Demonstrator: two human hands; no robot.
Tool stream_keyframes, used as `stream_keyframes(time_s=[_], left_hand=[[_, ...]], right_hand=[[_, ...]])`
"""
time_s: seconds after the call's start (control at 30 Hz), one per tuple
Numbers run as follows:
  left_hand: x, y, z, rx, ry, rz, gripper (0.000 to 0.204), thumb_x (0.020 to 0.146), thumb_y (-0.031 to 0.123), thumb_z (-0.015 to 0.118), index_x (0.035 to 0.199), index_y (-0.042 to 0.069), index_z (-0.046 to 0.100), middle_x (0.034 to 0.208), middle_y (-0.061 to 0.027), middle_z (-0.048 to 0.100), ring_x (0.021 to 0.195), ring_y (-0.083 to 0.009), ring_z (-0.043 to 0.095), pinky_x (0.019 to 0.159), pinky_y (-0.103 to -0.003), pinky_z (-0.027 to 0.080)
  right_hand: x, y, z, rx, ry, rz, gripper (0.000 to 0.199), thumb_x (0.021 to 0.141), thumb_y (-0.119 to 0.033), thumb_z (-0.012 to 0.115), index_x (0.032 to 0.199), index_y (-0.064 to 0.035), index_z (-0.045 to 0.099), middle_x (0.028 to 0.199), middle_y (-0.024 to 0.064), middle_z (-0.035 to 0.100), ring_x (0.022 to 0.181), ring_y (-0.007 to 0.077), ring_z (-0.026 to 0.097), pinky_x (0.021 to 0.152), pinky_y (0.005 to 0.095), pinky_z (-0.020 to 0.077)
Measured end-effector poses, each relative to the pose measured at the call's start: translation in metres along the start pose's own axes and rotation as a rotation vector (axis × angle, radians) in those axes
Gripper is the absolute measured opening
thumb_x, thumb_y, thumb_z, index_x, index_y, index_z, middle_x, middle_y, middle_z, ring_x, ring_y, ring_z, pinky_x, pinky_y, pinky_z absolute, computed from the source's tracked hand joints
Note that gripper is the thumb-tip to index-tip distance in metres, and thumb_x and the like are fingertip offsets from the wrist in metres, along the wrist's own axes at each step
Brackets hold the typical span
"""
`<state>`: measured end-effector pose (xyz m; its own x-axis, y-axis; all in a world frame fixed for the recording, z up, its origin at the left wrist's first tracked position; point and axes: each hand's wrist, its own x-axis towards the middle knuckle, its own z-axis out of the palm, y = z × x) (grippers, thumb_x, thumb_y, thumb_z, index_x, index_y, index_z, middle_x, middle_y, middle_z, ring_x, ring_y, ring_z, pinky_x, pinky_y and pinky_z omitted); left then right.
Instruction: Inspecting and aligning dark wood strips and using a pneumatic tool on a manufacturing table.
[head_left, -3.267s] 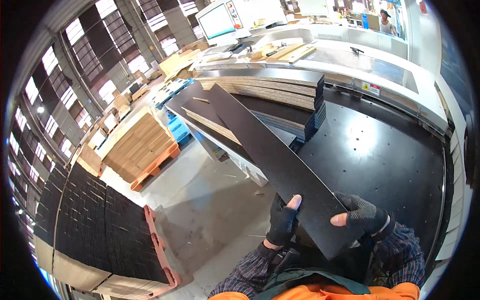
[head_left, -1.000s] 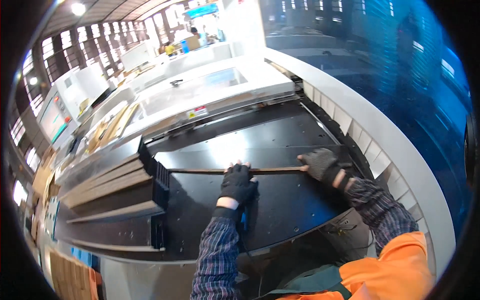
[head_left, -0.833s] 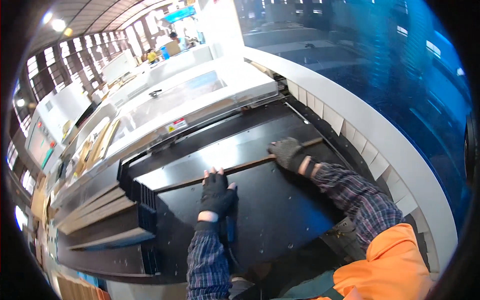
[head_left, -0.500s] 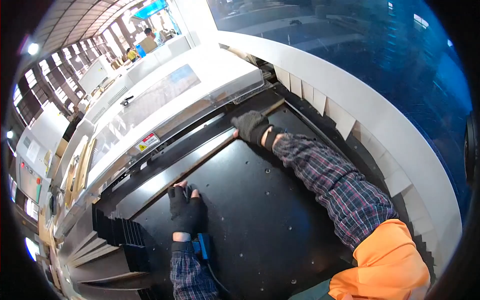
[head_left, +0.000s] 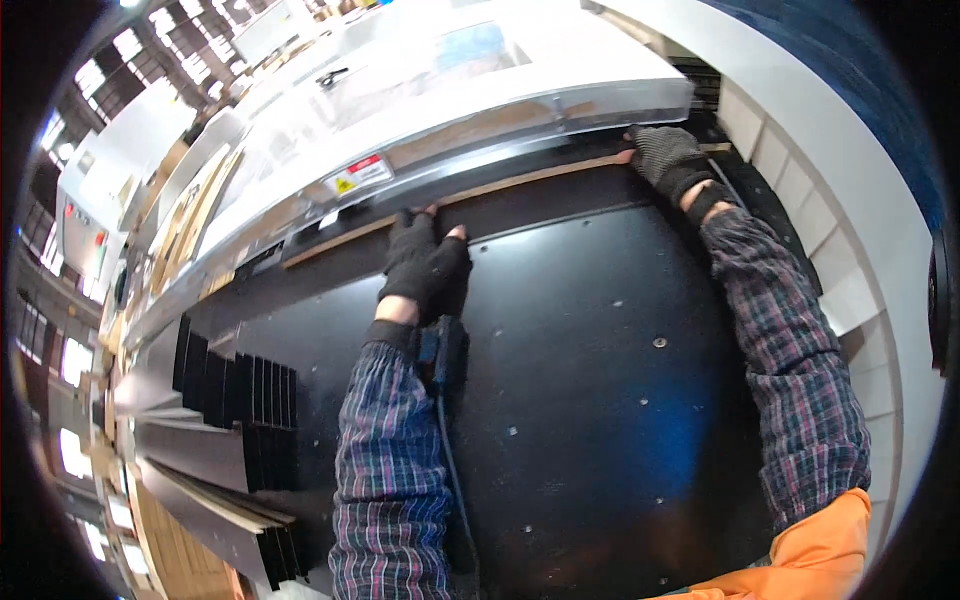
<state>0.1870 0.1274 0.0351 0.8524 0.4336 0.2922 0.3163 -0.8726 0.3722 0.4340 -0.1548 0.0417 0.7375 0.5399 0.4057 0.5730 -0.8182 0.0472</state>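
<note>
A long dark board strip (head_left: 540, 181) with a raw brown edge lies across the black table, along the machine's clear front guard. My left hand (head_left: 420, 262), in a black fingerless glove, reaches to its near edge; the fingers stretch onto the edge and the thumb stands apart. Toward the strip's right end, my right hand (head_left: 668, 160), in a grey ribbed glove, closes over the edge, its thumb on the near side and the fingertips partly hidden. A blue and black device (head_left: 440, 350) with a cable sits by my left wrist.
The black table (head_left: 570, 400) is dotted with small round metal fittings. Stacked dark strips (head_left: 240, 385) stand at its left side. The white machine (head_left: 420, 90) with a warning label bounds the far side. A curved white frame (head_left: 850, 170) with pale flaps runs along the right.
Both hands have pushed farther away from me, and the strip now lies closer to the machine's guard. My arms are more stretched, and the view has shifted.
</note>
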Motion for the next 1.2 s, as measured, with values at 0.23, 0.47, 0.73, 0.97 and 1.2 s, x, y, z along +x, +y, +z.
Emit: stream_keyframes(time_s=[0.23, 0.47, 0.73, 0.97, 1.2], left_hand=[[-0.006, 0.027, 0.0, -0.05, 0.0, 0.018, 0.05, 0.088, 0.034, 0.061, 0.125, 0.001, 0.059, 0.126, -0.0249, 0.056, 0.121, -0.0412, 0.051, 0.102, -0.047, 0.042], [-0.028, -0.017, 0.05, -0.234, 0.347, 0.168, 0.053, 0.082, 0.022, 0.066, 0.127, -0.003, 0.054, 0.129, -0.0278, 0.053, 0.13, -0.0464, 0.041, 0.111, -0.051, 0.033], [-0.191, 0.04, 0.0, -0.411, 0.152, 0.223, 0.051, 0.085, 0.01, 0.062, 0.132, -0.004, 0.049, 0.138, -0.0276, 0.046, 0.136, -0.0476, 0.035, 0.112, -0.051, 0.035], [-0.232, 0.043, -0.024, -0.555, 0.066, 0.171, 0.053, 0.083, 0.011, 0.066, 0.131, -0.005, 0.051, 0.132, -0.0244, 0.05, 0.139, -0.0437, 0.034, 0.115, -0.048, 0.032], [-0.223, 0.036, -0.013, -0.4, 0.02, 0.249, 0.052, 0.083, 0.016, 0.066, 0.128, -0.006, 0.055, 0.131, -0.0251, 0.051, 0.137, -0.0422, 0.036, 0.117, -0.048, 0.028]], right_hand=[[-0.008, -0.112, 0.001, 0.118, 0.177, -0.443, 0.042, 0.083, -0.037, 0.069, 0.115, -0.0098, 0.065, 0.096, 0.0145, 0.07, 0.09, 0.033, 0.068, 0.079, 0.0461, 0.0523], [0.022, -0.201, 0.007, 0.05, 0.043, -0.258, 0.023, 0.084, -0.022, 0.063, 0.099, -0.0071, 0.072, 0.099, 0.0197, 0.07, 0.095, 0.0384, 0.067, 0.082, 0.0478, 0.0535], [0.046, -0.188, 0.016, 0.097, 0.05, -0.244, 0.024, 0.084, -0.019, 0.069, 0.104, -0.0063, 0.07, 0.104, 0.0218, 0.069, 0.098, 0.0378, 0.068, 0.084, 0.0475, 0.0529], [0.045, -0.194, 0.013, 0.045, 0.002, -0.254, 0.035, 0.08, -0.018, 0.074, 0.111, -0.005, 0.067, 0.108, 0.0215, 0.068, 0.105, 0.0379, 0.066, 0.09, 0.0455, 0.0524], [0.047, -0.2, 0.018, 0.047, -0.068, -0.227, 0.032, 0.084, -0.017, 0.07, 0.113, -0.0042, 0.065, 0.111, 0.0232, 0.067, 0.108, 0.0377, 0.065, 0.09, 0.0453, 0.0525]])
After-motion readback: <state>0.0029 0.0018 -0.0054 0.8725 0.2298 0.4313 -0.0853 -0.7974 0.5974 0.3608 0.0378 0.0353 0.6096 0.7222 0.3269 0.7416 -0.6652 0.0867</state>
